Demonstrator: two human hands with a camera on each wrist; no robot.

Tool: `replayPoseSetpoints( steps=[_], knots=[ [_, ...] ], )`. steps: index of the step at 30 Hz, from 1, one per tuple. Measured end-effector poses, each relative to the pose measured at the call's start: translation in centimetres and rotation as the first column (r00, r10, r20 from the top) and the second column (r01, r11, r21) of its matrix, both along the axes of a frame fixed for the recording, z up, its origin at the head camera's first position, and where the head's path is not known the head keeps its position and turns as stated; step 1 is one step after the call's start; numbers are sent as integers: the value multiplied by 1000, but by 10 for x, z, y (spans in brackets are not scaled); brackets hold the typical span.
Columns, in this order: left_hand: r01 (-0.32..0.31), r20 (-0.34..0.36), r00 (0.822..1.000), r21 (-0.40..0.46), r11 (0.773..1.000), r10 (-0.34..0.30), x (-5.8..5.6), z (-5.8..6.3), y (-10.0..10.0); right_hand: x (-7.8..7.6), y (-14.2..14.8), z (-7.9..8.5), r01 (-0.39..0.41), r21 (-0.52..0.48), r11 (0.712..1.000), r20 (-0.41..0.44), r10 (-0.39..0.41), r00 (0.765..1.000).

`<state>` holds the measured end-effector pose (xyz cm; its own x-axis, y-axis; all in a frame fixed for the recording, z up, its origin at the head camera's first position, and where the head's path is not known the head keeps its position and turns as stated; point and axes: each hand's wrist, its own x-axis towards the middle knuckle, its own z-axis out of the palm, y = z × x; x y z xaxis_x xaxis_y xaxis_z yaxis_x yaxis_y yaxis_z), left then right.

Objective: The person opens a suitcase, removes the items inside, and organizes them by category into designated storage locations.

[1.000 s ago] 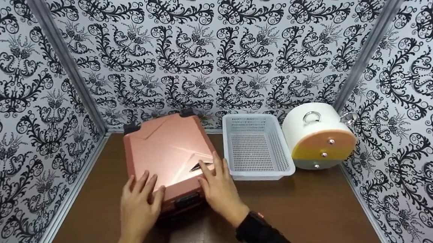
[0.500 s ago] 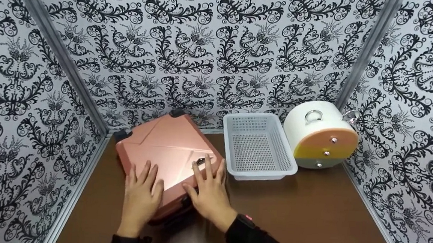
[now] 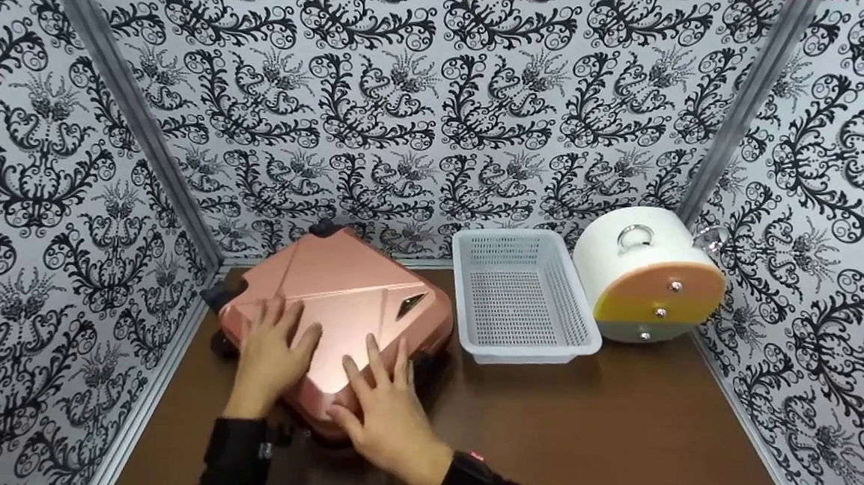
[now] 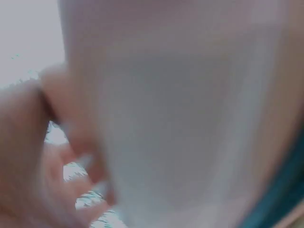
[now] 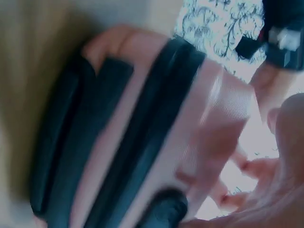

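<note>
A small rose-pink hard-shell suitcase [image 3: 352, 267] lies flat on the table, set at an angle. Its black wheels [image 3: 225, 296] face the back left. On the lid's left part rests my left hand [image 3: 273, 356], fingers fairly straight and spread. My right hand [image 3: 390, 416] touches the front right edge with spread, nearly straight fingers. In the right wrist view the suitcase's side [image 5: 204, 128] shows a dark band and a black handle [image 5: 104, 95]. The left wrist view is blurred; a pale surface fills most of it, with hand parts at its left.
Right of the suitcase stands a light grey plastic basket [image 3: 519, 353] with slotted walls. Beside it is a rounded white box [image 3: 604, 245] with orange, yellow and grey-green drawers. Patterned walls [image 3: 425, 107] enclose the brown table [image 3: 577, 439] at the back and sides.
The suitcase has turned counterclockwise as I see it, its wheel end swinging left and nearer. My right hand has shifted left and toward me; my left hand has slid slightly farther up the lid.
</note>
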<state>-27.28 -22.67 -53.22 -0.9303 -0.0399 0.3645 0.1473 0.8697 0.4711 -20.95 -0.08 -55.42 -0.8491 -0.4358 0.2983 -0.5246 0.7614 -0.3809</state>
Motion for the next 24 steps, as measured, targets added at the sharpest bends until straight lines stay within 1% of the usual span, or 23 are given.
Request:
replayPoseSetpoints(
  steps=[1, 2, 4, 6, 8, 10, 12, 14, 15, 16, 17, 18, 20, 22, 24],
  knots=[
    [20, 37, 999, -6, 1000, -20, -2, -4, -3, 1, -1, -2, 2, 10, 1000, -19, -2, 1000],
    [33, 57, 998, -6, 999, -32, -3, -7, -3, 0, 0, -4, 10, 15, 1000, -40, -9, 999],
    [34, 79, 996, -10, 999, -33, -2, -11, -1, -7, 4, -5, 16, 25, 1000, -63, -14, 998],
    [12, 70, 997, -26, 1000, -10, 0, -13, 4, -19, 11, -5, 2, 29, 1000, -59, -1, 998],
    [-12, 58, 998, -61, 998, 15, 2, -15, 15, -35, 22, -4, -6, 33, 999, -41, 7, 999],
    [-17, 54, 998, -103, 995, 23, 5, -15, 24, -51, 32, -4, 5, 39, 999, -17, -4, 1000],
    [3, 28, 1000, -136, 991, 0, 7, -16, 28, -65, 38, -2, 36, 36, 999, 3, -36, 999],
    [28, -32, 999, -153, 988, -33, 7, -17, 23, -73, 42, -1, 70, 14, 997, -1, -70, 998],
    [29, -70, 997, -149, 988, -40, 7, -17, 18, -74, 42, 1, 80, 4, 997, 5, -80, 997],
    [13, -106, 994, -148, 989, -29, 6, -18, 11, -72, 41, 1, 81, -5, 997, 12, -81, 997],
    [-11, -133, 991, -140, 990, -8, 4, -20, 2, -70, 40, 1, 77, -10, 997, 15, -76, 997],
    [-41, -148, 989, -116, 992, 24, 3, -22, -6, -67, 39, 0, 67, -10, 998, 15, -67, 998],
    [-102, -129, 987, -40, 994, 96, 0, -29, -21, -59, 36, -1, 47, -1, 999, 16, -47, 999],
    [-158, -88, 983, 13, 987, 159, -2, -38, -31, -55, 34, 0, 21, 6, 1000, 16, -22, 1000],
    [-177, -69, 981, 64, 982, 182, -2, -44, -34, -58, 34, 2, 4, -12, 1000, 11, -4, 1000]
  ],
)
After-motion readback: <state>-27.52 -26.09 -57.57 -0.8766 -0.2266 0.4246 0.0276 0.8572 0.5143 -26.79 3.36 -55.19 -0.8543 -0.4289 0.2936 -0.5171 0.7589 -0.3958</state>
